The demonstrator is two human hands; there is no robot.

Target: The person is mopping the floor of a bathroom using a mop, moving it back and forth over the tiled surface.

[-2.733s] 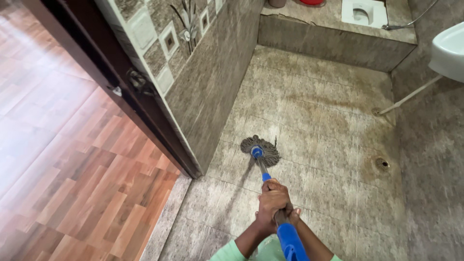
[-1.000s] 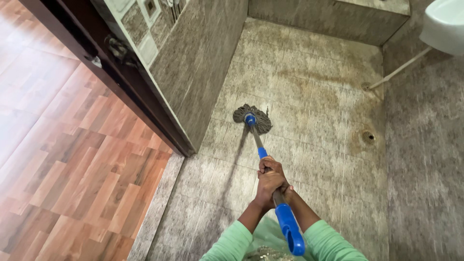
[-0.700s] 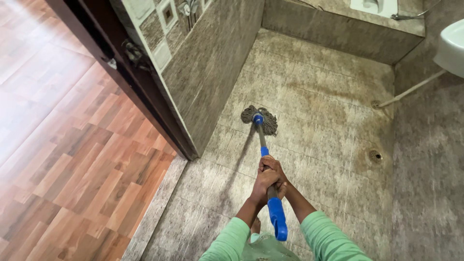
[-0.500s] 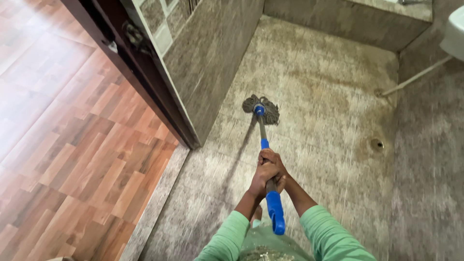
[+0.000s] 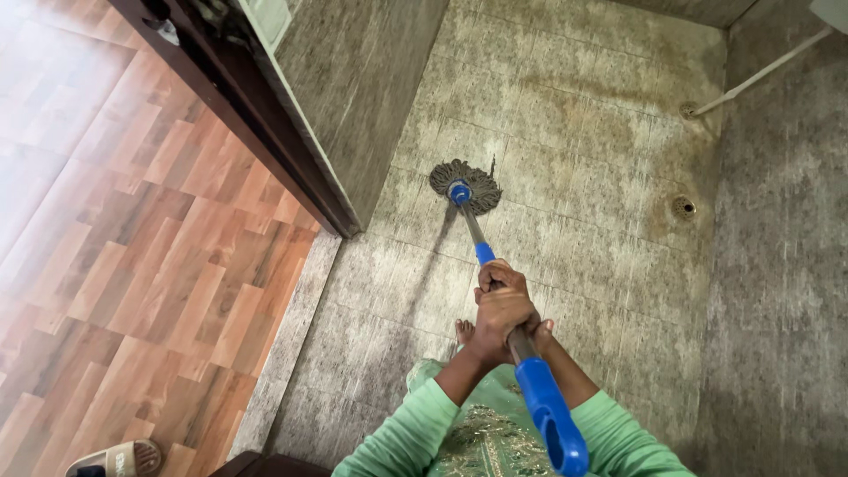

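Mop head (image 5: 465,185), grey strings w/ blue collar, sits flat on the tiled floor (image 5: 565,238), just right of the wall (image 5: 353,79) and beyond the door frame (image 5: 256,115), nothing between it and the hands. 1 mop: handle (image 5: 539,397) runs from the head back toward the person, metal rod w/ blue grip at the near end. Left hand (image 5: 502,305) wrapped round the rod, fingers closed tight on it; right hand (image 5: 541,334) mostly hidden under the left, thumb side showing, also closed on the rod. 1 round floor drain (image 5: 683,208) right of the mop head, well apart. 1 white pipe (image 5: 760,75) farther right, meeting the floor at a 2nd small opening. 1 bare foot (image 5: 465,331) just left of the hands. Left of the door frame: wood-look floor (image 5: 132,265), 1 sandal (image 5: 119,459) at its near edge
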